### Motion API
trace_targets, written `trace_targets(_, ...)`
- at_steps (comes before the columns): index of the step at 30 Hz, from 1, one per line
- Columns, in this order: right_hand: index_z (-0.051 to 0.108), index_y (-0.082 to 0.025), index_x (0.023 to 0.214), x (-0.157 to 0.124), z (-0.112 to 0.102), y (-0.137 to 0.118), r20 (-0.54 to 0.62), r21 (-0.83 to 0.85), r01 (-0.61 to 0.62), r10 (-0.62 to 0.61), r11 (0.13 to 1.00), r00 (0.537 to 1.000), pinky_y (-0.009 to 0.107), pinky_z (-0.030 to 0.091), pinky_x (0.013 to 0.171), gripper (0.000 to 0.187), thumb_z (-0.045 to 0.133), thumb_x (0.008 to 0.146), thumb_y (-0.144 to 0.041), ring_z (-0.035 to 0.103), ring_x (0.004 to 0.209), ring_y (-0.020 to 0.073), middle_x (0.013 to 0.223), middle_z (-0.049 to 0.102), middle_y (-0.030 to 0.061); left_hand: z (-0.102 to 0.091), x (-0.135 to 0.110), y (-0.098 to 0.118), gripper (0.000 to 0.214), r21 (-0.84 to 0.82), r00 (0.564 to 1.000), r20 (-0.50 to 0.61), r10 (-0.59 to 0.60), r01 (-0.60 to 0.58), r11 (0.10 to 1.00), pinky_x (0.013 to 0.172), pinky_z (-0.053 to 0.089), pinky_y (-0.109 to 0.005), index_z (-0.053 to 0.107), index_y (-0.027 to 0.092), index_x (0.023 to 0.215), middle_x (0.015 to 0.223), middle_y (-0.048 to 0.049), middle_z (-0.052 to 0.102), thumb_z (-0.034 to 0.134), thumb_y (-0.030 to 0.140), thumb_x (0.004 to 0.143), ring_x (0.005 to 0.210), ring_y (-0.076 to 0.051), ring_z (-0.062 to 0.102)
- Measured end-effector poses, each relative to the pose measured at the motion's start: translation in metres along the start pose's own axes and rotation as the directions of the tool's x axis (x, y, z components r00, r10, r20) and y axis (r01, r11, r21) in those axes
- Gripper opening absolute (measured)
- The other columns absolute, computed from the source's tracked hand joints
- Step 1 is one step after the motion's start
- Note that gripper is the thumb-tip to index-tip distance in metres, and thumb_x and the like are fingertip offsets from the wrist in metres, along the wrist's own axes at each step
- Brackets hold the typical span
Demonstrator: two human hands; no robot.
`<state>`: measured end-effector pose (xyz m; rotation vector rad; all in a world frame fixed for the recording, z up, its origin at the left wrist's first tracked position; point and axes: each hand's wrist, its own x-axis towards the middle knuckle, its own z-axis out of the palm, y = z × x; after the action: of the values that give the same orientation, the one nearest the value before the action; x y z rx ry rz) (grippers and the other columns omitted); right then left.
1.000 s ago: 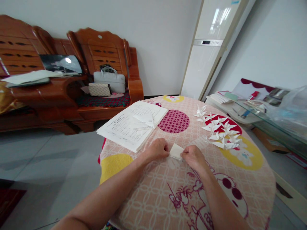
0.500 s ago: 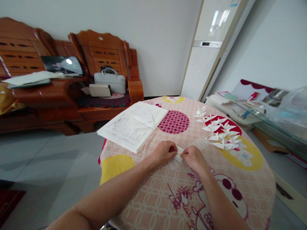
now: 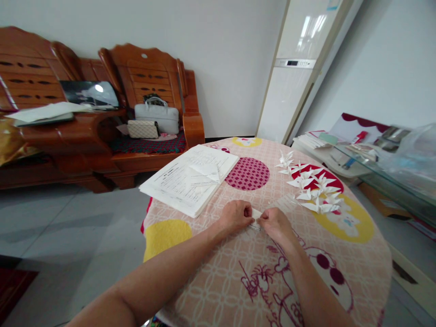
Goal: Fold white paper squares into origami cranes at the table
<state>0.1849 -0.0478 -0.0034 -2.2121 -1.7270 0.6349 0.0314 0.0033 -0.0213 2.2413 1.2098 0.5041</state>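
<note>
Between my two hands a small folded piece of white paper (image 3: pixel 255 220) lies low over the tablecloth, with print along its lower edge. My left hand (image 3: pixel 237 215) pinches its left side, fingers curled. On the right side, the fingertips of my right hand (image 3: pixel 275 222) close on the same paper. The fingers hide much of it, so its exact shape cannot be made out. Beyond my left hand rests a stack of printed sheets (image 3: pixel 180 186) with a folded paper piece (image 3: pixel 206 172) on top. Several white paper cranes (image 3: pixel 318 206) stand grouped to the right.
A patterned cloth covers the round table (image 3: pixel 218 281). At right is a glass-topped side table (image 3: pixel 381 175) with papers and a plastic bag (image 3: pixel 413 154). Behind are a wooden chair (image 3: pixel 150 68) holding bags, and a tall white air conditioner (image 3: pixel 289 91).
Both hands stay on the folded paper in nearly the same place. The whole view has shifted very slightly; nothing else visibly differs.
</note>
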Motion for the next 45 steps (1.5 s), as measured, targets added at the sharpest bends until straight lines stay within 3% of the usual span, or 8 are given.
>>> trace_targets(11, 0.065, -0.017, 0.069, -0.001, -0.004, -0.001, 0.004, 0.035, 0.001, -0.001, 0.999, 1.000, 0.026, 0.030, 0.054, 0.012, 0.065, 0.071, -0.029, 0.058, 0.063, 0.0168, 0.066, 0.067, 0.0049, 0.000, -0.001, 0.001, 0.007, 0.025, 1.000, 0.002, -0.006, 0.006, 1.000, 0.057, 0.032, -0.024, 0.064, 0.018, 0.070, 0.066, 0.0001, 0.062, 0.060, 0.022, 0.067, 0.062, -0.014, 0.053)
trace_targets(15, 0.063, -0.017, 0.065, 0.000, -0.004, 0.001, -0.012, 0.040, 0.024, -0.023, 0.999, 1.000, 0.025, 0.031, 0.054, 0.006, 0.068, 0.066, -0.022, 0.058, 0.062, 0.0164, 0.065, 0.066, 0.0045, -0.002, -0.001, 0.003, 0.006, 0.023, 1.000, -0.003, -0.016, 0.016, 1.000, 0.057, 0.032, -0.025, 0.064, 0.018, 0.069, 0.065, 0.0003, 0.062, 0.062, 0.023, 0.066, 0.061, -0.014, 0.053)
trace_targets(20, 0.061, -0.017, 0.064, 0.001, -0.002, 0.012, 0.011, 0.168, 0.040, -0.043, 0.985, 0.999, 0.023, 0.031, 0.051, 0.010, 0.059, 0.064, -0.008, 0.055, 0.050, 0.0126, 0.051, 0.059, -0.0004, -0.004, -0.001, 0.004, 0.006, -0.003, 1.000, 0.011, -0.019, 0.019, 1.000, 0.057, 0.033, -0.024, 0.065, 0.018, 0.069, 0.065, 0.0007, 0.063, 0.063, 0.023, 0.066, 0.062, -0.014, 0.054)
trace_targets(23, 0.061, -0.018, 0.068, 0.002, -0.001, 0.015, 0.047, 0.273, 0.015, -0.029, 0.962, 0.998, 0.023, 0.032, 0.048, 0.006, 0.059, 0.073, -0.019, 0.053, 0.045, 0.0126, 0.046, 0.055, -0.0021, -0.003, -0.001, 0.004, 0.006, -0.006, 1.000, 0.011, -0.009, 0.009, 1.000, 0.057, 0.033, -0.024, 0.065, 0.018, 0.069, 0.066, 0.0008, 0.063, 0.063, 0.023, 0.066, 0.062, -0.013, 0.053)
trace_targets(26, 0.061, -0.018, 0.065, 0.002, -0.001, 0.013, -0.002, 0.201, 0.018, -0.018, 0.979, 1.000, 0.024, 0.031, 0.049, 0.014, 0.065, 0.071, -0.029, 0.055, 0.050, 0.0140, 0.052, 0.059, 0.0003, -0.003, -0.001, 0.003, 0.006, 0.009, 1.000, -0.001, -0.011, 0.011, 1.000, 0.056, 0.032, -0.024, 0.064, 0.018, 0.068, 0.065, 0.0005, 0.062, 0.062, 0.023, 0.066, 0.061, -0.013, 0.053)
trace_targets(30, 0.061, -0.018, 0.062, 0.003, 0.000, 0.008, -0.039, 0.093, 0.043, -0.039, 0.995, 0.998, 0.025, 0.031, 0.052, 0.011, 0.069, 0.066, -0.025, 0.057, 0.059, 0.0153, 0.060, 0.064, 0.0025, -0.003, -0.001, 0.005, 0.009, 0.022, 1.000, 0.010, -0.021, 0.021, 1.000, 0.055, 0.031, -0.025, 0.064, 0.018, 0.068, 0.067, 0.0004, 0.062, 0.063, 0.026, 0.066, 0.062, -0.013, 0.053)
trace_targets(38, 0.062, -0.018, 0.063, 0.002, -0.002, 0.006, -0.036, 0.086, 0.012, -0.009, 0.996, 0.999, 0.024, 0.032, 0.053, 0.010, 0.071, 0.065, -0.023, 0.057, 0.060, 0.0148, 0.063, 0.065, 0.0022, -0.005, 0.001, -0.002, 0.010, -0.056, 1.000, 0.021, 0.006, -0.004, 0.998, 0.057, 0.034, -0.024, 0.064, 0.017, 0.070, 0.067, 0.0012, 0.061, 0.063, 0.017, 0.060, 0.064, -0.013, 0.054)
trace_targets(45, 0.062, -0.019, 0.062, 0.002, -0.001, 0.007, -0.043, 0.123, 0.012, -0.006, 0.992, 0.999, 0.024, 0.033, 0.053, 0.010, 0.071, 0.065, -0.022, 0.056, 0.056, 0.0141, 0.057, 0.063, 0.0006, -0.021, -0.003, -0.014, 0.028, -0.175, 0.994, 0.111, 0.004, 0.016, 0.985, 0.057, 0.038, -0.020, 0.065, 0.015, 0.079, 0.064, 0.0031, 0.058, 0.052, 0.003, 0.057, 0.060, -0.010, 0.053)
